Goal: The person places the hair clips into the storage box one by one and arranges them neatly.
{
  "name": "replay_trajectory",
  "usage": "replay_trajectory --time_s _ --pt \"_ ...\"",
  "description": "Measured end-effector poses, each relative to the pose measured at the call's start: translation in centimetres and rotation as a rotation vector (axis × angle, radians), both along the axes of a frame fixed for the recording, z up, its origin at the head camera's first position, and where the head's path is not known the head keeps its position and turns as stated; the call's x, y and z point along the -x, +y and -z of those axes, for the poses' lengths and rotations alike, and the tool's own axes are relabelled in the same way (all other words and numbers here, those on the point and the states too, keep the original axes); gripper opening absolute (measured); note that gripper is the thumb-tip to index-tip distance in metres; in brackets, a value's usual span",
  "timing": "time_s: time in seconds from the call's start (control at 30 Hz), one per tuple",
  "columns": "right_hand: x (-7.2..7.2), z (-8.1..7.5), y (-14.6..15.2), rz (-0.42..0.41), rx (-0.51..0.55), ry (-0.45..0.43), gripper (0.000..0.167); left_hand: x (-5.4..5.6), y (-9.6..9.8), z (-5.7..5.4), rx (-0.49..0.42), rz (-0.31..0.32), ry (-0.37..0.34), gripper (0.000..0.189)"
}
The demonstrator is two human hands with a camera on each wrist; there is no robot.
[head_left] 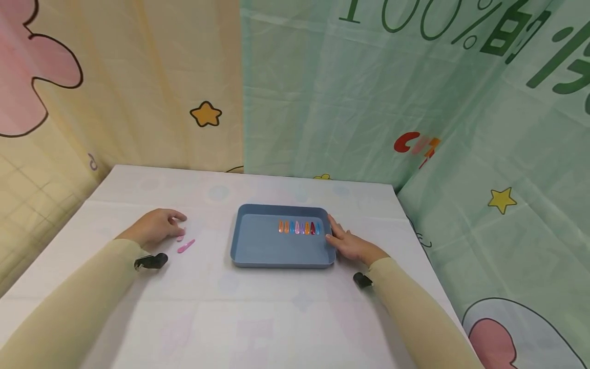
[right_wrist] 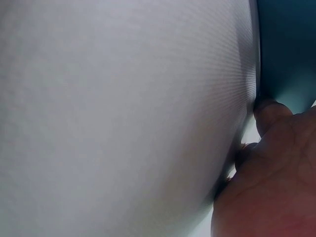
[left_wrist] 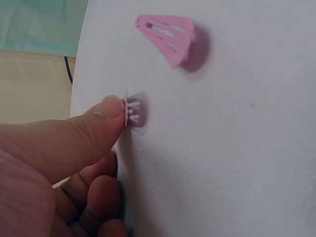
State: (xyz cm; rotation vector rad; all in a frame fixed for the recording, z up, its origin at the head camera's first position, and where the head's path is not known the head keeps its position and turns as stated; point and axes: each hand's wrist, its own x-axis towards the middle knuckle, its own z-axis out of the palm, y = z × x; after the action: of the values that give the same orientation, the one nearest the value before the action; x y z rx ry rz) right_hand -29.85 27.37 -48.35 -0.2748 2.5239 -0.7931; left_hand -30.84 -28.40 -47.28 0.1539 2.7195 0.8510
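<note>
My left hand (head_left: pixel 156 226) is low over the left part of the table, pinching a small pink hair clip (left_wrist: pixel 127 111) that stands edge-on at the thumb tip. Close by, a second pink hair clip (head_left: pixel 186 246) lies flat on the cloth. The right hand (head_left: pixel 352 245) holds the right side of a blue-grey tray (head_left: pixel 267 251), thumb over the rim and fingers along the outside. Inside the tray, several snap hair clips (head_left: pixel 301 227) in orange, blue, pink, purple and red stand side by side in a row toward the upper right.
A white cloth with faint prints covers the table (head_left: pixel 258 318). Printed curtains (head_left: pixel 313 102) hang behind it and along both sides. A dark wrist strap piece (head_left: pixel 154 261) sticks out from the left sleeve, another (head_left: pixel 361 280) from the right.
</note>
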Motion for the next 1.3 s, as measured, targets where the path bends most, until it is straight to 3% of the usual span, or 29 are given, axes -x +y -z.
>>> replay_trajectory --time_s 0.27,0.6,1.3 --pt "0.0 0.0 -0.1 0.001 0.001 -0.004 0.075 -0.4 0.1 0.3 -0.088 -0.034 -0.021 0.049" --pt "-0.1 0.0 -0.2 -0.004 0.013 -0.005 0.075 -0.9 -0.1 0.8 -0.019 0.007 0.056 0.039" --pt "-0.3 -0.1 -0.2 -0.008 0.008 0.006 0.076 -1.0 0.1 1.0 -0.019 -0.016 0.041 0.034"
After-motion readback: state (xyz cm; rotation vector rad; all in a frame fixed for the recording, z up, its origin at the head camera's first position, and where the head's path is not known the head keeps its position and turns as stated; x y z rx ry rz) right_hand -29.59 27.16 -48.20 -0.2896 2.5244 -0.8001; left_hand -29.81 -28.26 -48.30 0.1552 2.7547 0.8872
